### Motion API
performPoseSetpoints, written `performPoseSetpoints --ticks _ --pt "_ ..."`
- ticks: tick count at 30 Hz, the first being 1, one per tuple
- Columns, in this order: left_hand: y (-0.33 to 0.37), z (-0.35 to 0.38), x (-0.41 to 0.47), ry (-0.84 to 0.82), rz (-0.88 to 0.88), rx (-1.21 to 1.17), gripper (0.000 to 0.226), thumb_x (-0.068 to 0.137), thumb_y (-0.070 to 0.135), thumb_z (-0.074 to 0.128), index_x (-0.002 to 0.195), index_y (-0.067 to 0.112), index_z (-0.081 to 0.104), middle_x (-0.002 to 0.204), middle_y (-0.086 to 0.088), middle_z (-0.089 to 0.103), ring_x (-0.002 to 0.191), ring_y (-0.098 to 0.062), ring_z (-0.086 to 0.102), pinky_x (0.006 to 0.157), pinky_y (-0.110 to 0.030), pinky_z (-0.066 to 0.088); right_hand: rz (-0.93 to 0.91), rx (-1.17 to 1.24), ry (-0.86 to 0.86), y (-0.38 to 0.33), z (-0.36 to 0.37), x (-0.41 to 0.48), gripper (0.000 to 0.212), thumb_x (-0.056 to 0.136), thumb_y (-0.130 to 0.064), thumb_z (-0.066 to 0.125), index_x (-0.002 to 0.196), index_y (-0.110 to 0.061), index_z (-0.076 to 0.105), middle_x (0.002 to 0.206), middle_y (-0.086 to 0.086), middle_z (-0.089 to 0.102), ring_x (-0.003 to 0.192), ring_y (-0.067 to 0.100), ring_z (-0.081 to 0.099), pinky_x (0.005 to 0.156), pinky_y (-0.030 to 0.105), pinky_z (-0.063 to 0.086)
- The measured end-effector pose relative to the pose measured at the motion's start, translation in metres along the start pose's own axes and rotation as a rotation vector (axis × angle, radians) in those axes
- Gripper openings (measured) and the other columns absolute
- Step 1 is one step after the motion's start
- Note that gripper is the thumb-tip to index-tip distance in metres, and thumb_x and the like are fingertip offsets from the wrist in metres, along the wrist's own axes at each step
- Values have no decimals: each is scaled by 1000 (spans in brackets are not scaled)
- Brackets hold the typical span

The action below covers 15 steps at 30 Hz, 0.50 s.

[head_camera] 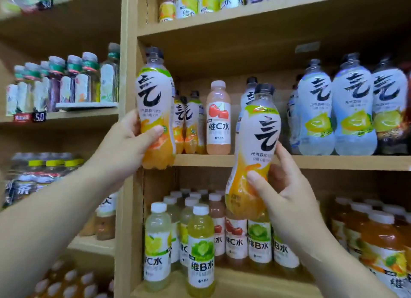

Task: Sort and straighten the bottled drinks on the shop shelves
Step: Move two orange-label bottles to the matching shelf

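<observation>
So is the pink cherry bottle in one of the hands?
No, the pink cherry bottle stands on the shelf, while the left hand holds the left orange bottle and the right hand holds the right orange bottle.

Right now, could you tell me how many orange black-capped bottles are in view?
4: a left bottle in the left hand, a right bottle in the right hand, two shelf bottles left of the cherry bottle. Others may hide behind.
</observation>
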<state>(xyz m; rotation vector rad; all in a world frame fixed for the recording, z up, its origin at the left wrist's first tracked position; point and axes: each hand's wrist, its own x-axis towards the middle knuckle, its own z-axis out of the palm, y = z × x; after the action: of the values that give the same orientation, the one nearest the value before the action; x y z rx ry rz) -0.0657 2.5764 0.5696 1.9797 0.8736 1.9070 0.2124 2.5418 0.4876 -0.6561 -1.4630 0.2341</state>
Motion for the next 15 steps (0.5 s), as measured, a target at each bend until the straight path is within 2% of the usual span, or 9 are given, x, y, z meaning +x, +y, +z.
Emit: performPoseSetpoints --ticks 4,7,10,12,15 --pt "-17 -4 50 -71 -56 -23 38 99 24 64 136 27 57 124 4 73 110 -20 71 97 -49 56 -4 -110 37 -12 21 10 75 91 -30 73 155 -45 36 128 -26 68 116 -8 63 101 37 56" --pt "-35 1 75 -88 -104 6 46 93 34 69 136 27 55 126 1 70 112 -24 69 97 -54 55 -30 -176 38 -24 33 22 74 91 -29 72 154 -46 37 119 -36 66 110 -14 62 92 19 57" --pt "-51 9 88 -75 -128 53 51 87 39 71 134 26 55 125 0 68 111 -25 67 98 -54 54 -64 -213 32 -34 42 38 74 92 -30 72 155 -43 37 125 -32 65 114 -11 62 87 13 55" --pt "-57 13 91 -63 -138 65 48 91 36 69 136 26 54 127 0 67 112 -24 66 99 -53 53 -76 -244 26 -38 47 50 75 92 -30 72 155 -43 35 129 -25 65 114 -10 62 86 12 55" --pt "-61 15 91 -58 -119 147 47 98 32 65 142 27 49 133 2 63 117 -23 61 102 -48 51 -85 -302 14 -43 55 68 76 93 -33 72 156 -44 32 126 -24 64 109 -10 63 83 12 56"
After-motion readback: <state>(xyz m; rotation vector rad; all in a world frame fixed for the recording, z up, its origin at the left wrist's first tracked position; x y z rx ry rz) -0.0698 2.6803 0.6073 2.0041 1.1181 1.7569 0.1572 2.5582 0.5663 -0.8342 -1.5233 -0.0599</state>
